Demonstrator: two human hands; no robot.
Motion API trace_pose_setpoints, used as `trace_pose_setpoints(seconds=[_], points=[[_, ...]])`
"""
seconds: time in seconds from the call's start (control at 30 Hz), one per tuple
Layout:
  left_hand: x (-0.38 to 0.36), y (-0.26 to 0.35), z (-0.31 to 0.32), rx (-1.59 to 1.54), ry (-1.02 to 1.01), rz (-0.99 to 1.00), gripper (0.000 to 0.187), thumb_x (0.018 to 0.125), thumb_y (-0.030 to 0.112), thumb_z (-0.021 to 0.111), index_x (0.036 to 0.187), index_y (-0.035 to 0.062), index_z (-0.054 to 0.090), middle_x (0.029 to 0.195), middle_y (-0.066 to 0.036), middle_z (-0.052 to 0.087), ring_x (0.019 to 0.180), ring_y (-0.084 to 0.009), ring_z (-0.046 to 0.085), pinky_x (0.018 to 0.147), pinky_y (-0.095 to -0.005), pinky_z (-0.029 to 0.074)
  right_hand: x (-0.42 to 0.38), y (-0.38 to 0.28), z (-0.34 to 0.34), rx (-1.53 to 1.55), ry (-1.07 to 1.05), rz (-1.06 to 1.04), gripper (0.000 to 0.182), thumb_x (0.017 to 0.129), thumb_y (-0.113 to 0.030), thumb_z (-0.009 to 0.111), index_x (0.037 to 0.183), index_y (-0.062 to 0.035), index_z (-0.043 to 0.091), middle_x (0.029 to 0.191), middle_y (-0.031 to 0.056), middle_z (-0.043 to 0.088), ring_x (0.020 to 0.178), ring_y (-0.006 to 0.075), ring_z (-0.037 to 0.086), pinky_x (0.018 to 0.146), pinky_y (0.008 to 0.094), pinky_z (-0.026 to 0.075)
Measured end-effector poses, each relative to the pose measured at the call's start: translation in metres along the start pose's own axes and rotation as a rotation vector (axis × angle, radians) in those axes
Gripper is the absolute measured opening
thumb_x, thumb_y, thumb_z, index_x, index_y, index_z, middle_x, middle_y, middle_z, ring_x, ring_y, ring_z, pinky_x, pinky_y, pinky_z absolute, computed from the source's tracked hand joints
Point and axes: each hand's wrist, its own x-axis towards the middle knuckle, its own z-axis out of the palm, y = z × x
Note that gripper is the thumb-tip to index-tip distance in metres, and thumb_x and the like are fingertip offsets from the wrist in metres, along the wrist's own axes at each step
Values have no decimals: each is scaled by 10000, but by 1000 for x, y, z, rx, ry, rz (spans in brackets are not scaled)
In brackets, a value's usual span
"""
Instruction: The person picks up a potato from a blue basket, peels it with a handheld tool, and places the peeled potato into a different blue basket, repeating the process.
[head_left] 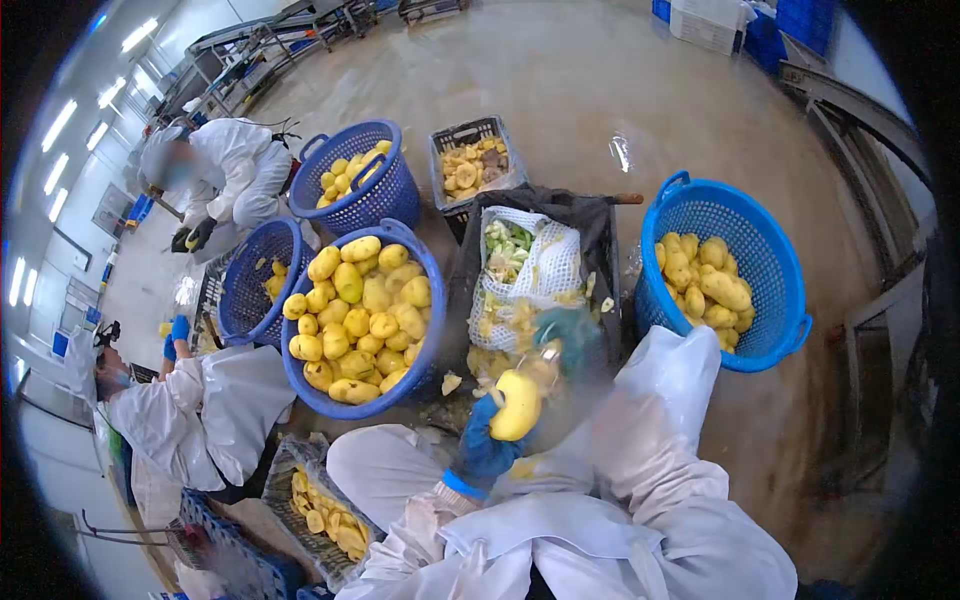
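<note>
My left hand (475, 450), in a blue glove, is closed around a peeled yellow potato (516, 406) above my lap. Just beyond it, my right hand (568, 340) wears a teal glove and is smeared by motion. A blurred, pale object (545, 365) shows between that glove and the potato; its kind cannot be made out. Both hands are over the near end of a dark-lined crate (592, 235). Inside it lie white netting (552, 262), green scraps (505, 250) and yellowish peelings (495, 330).
At left stands a blue basket (433, 330) heaped with yellow potatoes; a brighter blue basket (780, 265) of potatoes is at right. More baskets (385, 195) and a crate of cut pieces (470, 130) lie beyond. Two people in white (215, 400) work at left.
</note>
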Motion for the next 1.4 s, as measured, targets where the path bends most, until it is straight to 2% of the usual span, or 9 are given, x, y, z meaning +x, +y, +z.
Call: trace_pose_setpoints(seconds=[0.1, 0.2, 0.33, 0.57, 0.63, 0.7, 0.87, 0.93, 1.4], points=[[-1, 8, 7, 21, 36, 28, 531, 845, 398, 610, 1278, 110, 501, 1253, -121, 548, 1154, -278, 538, 941, -423, 475, 2, -29, -3, -153, -25, -135, 348, 973, -299, 437, 975, -9, 629, 928, 89, 663, 767, 187, 632, 719, 316, 502], [3, 4, 22, -26, 67, 33, 474, 844, 358, 613, 1248, 127, 524, 1230, -104, 565, 1144, -273, 544, 940, -436, 475, -19, -16, 24, 95, -137, 158, 329, 979, -268, 438, 990, 1, 627, 882, 72, 647, 756, 173, 623, 713, 315, 502], [-4, 6, 20, -20, 92, 11, 473, 838, 372, 614, 1238, 133, 532, 1220, -96, 573, 1132, -275, 550, 929, -428, 478, -2, 2, -14, 29, 148, 85, 261, 955, -210, 486, 991, 6, 628, 869, 74, 644, 748, 170, 623, 716, 309, 502], [3, 4, 9, -295, -1, -127, 592, 837, 444, 601, 1316, 121, 475, 1305, -148, 507, 1196, -303, 494, 893, -425, 497, -9, 12, 6, -164, 49, -121, 333, 971, -290, 445, 942, -17, 634, 880, 67, 633, 737, 146, 618, 689, 303, 504], [-5, 6, 5, -275, -64, -137, 609, 840, 446, 598, 1334, 118, 456, 1323, -156, 489, 1217, -312, 472, 886, -422, 502, 3, 7, -24, 173, 131, 211, 374, 982, -331, 432, 965, -15, 631, 919, 69, 631, 745, 151, 618, 697, 299, 497], [-7, 9, 10, -346, -84, -186, 618, 849, 456, 584, 1348, 121, 444, 1323, -158, 490, 1200, -322, 488, 870, -413, 512, -5, 0, -7, 35, 99, 94, 373, 988, -332, 426, 970, -18, 627, 917, 58, 630, 739, 149, 614, 692, 296, 498], [4, 7, -34, -68, -290, -189, 659, 826, 455, 594, 1373, 140, 405, 1283, -123, 523, 1134, -298, 546, 857, -410, 518, -6, -10, 3, -19, -5, 29, 360, 996, -317, 419, 979, -21, 622, 896, 55, 633, 729, 149, 601, 711, 297, 493], [-13, 13, 10, 203, -71, 21, 657, 820, 435, 600, 1373, 140, 402, 1263, -124, 534, 1126, -287, 554, 851, -406, 519, 3, -17, 6, -62, 4, -4, 359, 999, -307, 408, 976, -19, 621, 888, 62, 636, 726, 154, 604, 708, 297, 495], [-21, 22, 20, 909, -13, 422, 611, 775, 195, 649, 1313, -22, 457, 1261, -149, 513, 1153, -220, 509, 957, -340, 437, 11, 26, 0, 58, 66, 161, 156, 867, -106, 534, 939, -53, 661, 865, 33, 626, 772, 131, 595, 683, 278, 482]])
